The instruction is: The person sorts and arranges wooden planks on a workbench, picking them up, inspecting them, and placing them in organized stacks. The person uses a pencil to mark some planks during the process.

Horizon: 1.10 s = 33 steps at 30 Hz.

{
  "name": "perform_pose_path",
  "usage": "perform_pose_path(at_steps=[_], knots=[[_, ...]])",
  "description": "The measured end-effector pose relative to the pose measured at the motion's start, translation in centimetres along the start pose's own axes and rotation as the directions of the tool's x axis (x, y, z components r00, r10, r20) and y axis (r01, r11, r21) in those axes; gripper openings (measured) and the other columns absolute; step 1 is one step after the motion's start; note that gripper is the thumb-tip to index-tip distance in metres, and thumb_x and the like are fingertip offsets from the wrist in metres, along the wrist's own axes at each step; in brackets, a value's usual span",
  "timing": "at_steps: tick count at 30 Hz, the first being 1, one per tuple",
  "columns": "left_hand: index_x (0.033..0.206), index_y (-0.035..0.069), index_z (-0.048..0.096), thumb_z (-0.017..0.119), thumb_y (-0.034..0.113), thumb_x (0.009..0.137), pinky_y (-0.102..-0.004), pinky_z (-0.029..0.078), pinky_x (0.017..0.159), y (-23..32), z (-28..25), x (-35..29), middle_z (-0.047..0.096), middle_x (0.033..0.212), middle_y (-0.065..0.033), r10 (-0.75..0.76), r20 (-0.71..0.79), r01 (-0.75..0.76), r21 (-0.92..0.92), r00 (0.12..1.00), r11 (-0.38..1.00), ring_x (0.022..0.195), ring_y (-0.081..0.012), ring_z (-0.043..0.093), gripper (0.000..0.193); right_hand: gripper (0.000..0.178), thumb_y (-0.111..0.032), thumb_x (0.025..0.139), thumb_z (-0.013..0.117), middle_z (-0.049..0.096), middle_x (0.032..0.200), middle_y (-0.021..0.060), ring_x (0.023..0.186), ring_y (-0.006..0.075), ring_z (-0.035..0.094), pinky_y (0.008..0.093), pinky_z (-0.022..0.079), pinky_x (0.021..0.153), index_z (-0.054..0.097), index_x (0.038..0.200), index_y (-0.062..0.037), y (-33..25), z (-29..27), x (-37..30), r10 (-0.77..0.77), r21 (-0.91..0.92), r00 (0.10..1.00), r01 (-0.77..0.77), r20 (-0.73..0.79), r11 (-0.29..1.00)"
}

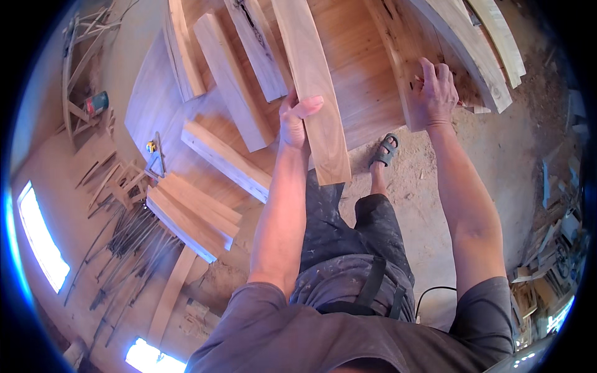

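My left hand (297, 124) is closed around the near part of a long, smooth wooden plank (314, 81), its thumb lying across the top face. The plank's near end sticks out past the hand, over my legs. On the right, my right hand (437, 96) has its fingers curled in, beside the end of another wooden board (392, 50). Small reddish bits show at that hand's edges; what lies inside the fingers is hidden.
Several timber pieces (233, 81) lie on a broad wooden surface (149, 93). Shorter boards (193, 214) and a yellow tape measure (151, 147) sit at left. Curved boards (466, 50) stand at right. Thin rods (134, 248) and scrap wood (535, 286) litter the floor.
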<state>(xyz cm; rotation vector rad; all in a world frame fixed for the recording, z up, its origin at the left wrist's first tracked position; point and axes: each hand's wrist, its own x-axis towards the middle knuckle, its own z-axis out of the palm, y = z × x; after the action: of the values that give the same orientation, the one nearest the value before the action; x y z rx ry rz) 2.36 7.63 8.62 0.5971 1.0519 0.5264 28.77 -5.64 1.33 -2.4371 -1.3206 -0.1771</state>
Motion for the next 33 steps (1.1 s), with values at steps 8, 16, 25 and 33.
perform_pose_path(at_steps=[8, 16, 25, 33], knots=[[0.151, -0.002, 0.043, 0.090, 0.034, 0.066, -0.0503, 0.036, 0.114, -4.2, 2.2, 0.8, 0.033, 0.146, -0.0270, 0.465, -0.132, 0.029, 0.975, 0.875, 0.222, 0.133, -0.0412, 0.040, 0.103, 0.043, -0.013, 0.079, 0.073, 0.058, 0.101, 0.0088, 0.095, 0.0315, 0.064, 0.0443, 0.055, 0.074, 0.066, 0.120, -0.0189, -0.1, -0.4, -0.2, -0.010, 0.024, 1.000, 0.010, 0.005, 1.000], [0.153, -0.001, 0.034, 0.090, 0.039, 0.068, -0.0611, 0.031, 0.111, -7.0, 1.3, 0.8, 0.027, 0.148, -0.0365, 0.555, 0.017, 0.041, 0.995, 0.832, -0.092, 0.130, -0.0540, 0.035, 0.109, 0.047, -0.011, 0.080, 0.069, 0.057, 0.104, 0.0083, 0.101, 0.0307, 0.063, 0.0447, 0.055, 0.078, 0.063, 0.125, -0.0190, -0.2, -0.4, -0.1, 0.044, -0.006, 0.995, -0.044, 0.084, 0.999], [0.153, -0.001, 0.032, 0.086, 0.045, 0.073, -0.0632, 0.032, 0.110, -7.6, 0.5, -0.9, 0.026, 0.148, -0.0362, 0.537, 0.003, 0.070, 0.991, 0.843, -0.116, 0.129, -0.0559, 0.036, 0.107, 0.042, -0.008, 0.082, 0.070, 0.060, 0.105, 0.0116, 0.094, 0.0323, 0.064, 0.0454, 0.055, 0.073, 0.063, 0.123, -0.0157, -1.3, -1.5, 0.5, 0.085, 0.047, 0.990, -0.091, 0.112, 0.995], [0.149, 0.002, 0.037, 0.087, 0.044, 0.072, -0.0625, 0.032, 0.111, -7.8, 0.0, -0.6, 0.028, 0.147, -0.0338, 0.584, 0.004, 0.038, 0.998, 0.812, -0.059, 0.132, -0.0545, 0.035, 0.101, 0.037, -0.031, 0.112, 0.053, 0.069, 0.091, 0.0048, 0.075, 0.0100, 0.054, 0.0263, 0.043, 0.066, 0.071, 0.108, 0.0006, -9.6, -3.3, 4.3, 0.237, 0.843, 0.860, -0.498, 0.451, 0.204]])
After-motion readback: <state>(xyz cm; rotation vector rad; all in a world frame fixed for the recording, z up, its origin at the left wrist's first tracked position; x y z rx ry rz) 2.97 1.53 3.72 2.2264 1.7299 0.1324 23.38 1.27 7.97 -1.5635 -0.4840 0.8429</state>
